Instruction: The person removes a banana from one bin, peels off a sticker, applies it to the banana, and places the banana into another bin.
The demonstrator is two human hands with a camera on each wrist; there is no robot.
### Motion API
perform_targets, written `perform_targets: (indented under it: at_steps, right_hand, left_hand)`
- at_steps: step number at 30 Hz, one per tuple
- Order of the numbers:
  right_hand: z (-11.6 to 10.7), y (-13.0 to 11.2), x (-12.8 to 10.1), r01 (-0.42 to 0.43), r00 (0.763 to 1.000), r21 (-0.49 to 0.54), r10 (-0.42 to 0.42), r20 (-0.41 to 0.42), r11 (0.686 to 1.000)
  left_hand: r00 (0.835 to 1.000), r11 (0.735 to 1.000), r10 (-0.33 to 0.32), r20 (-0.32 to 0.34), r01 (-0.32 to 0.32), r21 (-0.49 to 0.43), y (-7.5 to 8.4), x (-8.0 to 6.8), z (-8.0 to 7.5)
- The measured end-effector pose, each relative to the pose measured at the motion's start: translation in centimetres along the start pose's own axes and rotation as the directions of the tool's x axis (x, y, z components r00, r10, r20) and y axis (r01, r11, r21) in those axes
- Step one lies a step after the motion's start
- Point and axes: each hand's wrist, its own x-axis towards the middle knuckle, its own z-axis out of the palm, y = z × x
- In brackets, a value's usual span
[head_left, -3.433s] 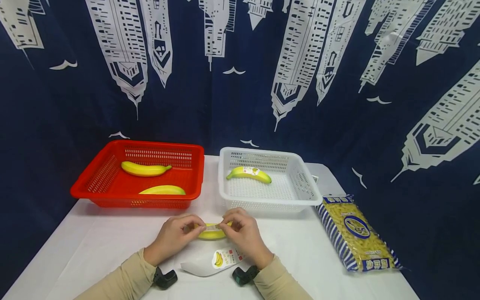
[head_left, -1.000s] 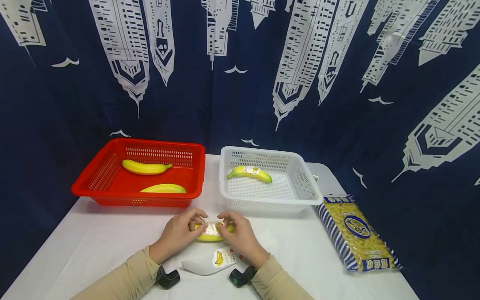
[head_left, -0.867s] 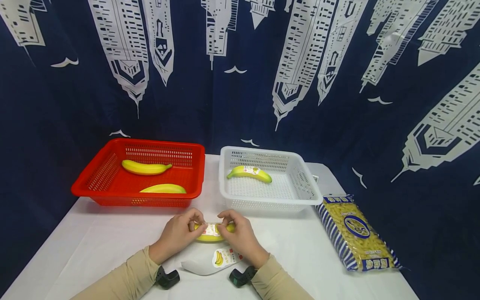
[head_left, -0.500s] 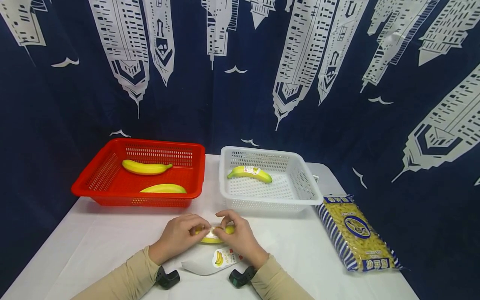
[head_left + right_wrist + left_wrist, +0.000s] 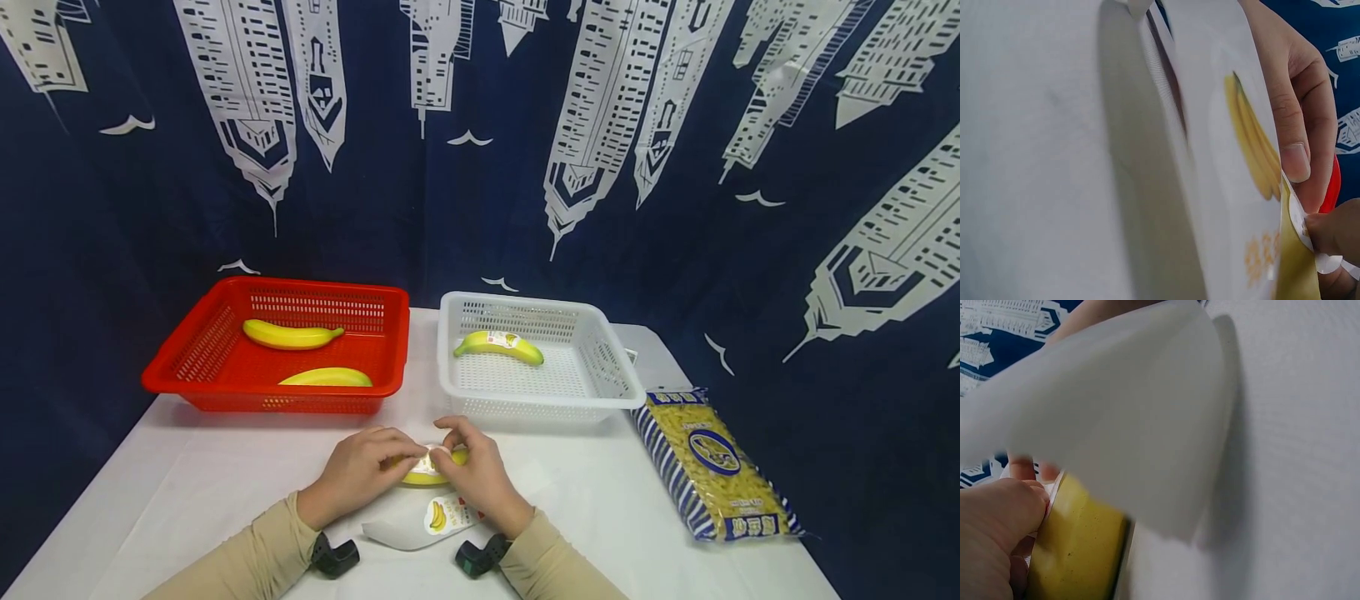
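On the table, a yellow banana (image 5: pixel 425 479) lies crosswise between both hands, with a white printed sticker (image 5: pixel 428 464) on its upper side. My left hand (image 5: pixel 367 467) reaches over the banana's left end, thumb and fingers pinching at the sticker. From the other side, my right hand (image 5: pixel 480 475) has its thumb and a curled finger at the sticker's right part, close to the left fingertips. In the right wrist view a thumb (image 5: pixel 1335 231) lies against the sticker. A pale backing sheet (image 5: pixel 408 532) with another banana sticker (image 5: pixel 448 515) lies nearer the person; it blocks much of both wrist views.
A red basket (image 5: pixel 273 400) at the back left holds two bananas. Beside it, a white basket (image 5: pixel 540 402) holds one banana (image 5: pixel 498 346) with a sticker. A bag of pasta (image 5: pixel 716 467) lies at the right edge. A dark patterned curtain (image 5: pixel 480 208) hangs behind the table.
Earlier the hands were farther apart over the sticker. My left fingertips have since slid right along it, close to the right ones. The baskets and the backing sheet stay put.
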Motion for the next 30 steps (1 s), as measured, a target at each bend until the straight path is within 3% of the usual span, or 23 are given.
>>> perform_targets:
  at_steps: [15,30]
  right_hand:
    - [-0.11,0.27,-0.01,0.064,0.998,-0.013,-0.064,0.01,0.998]
    - [-0.5,0.13,-0.08,0.086,0.989,-0.083,-0.075,0.125,0.993]
  left_hand:
    - [1.0,0.999,-0.01,0.009,0.01,0.036,0.06,0.1,-0.03]
    - [0.994,0.992,-0.071,0.081,0.062,0.111,0.53,0.11,-0.36]
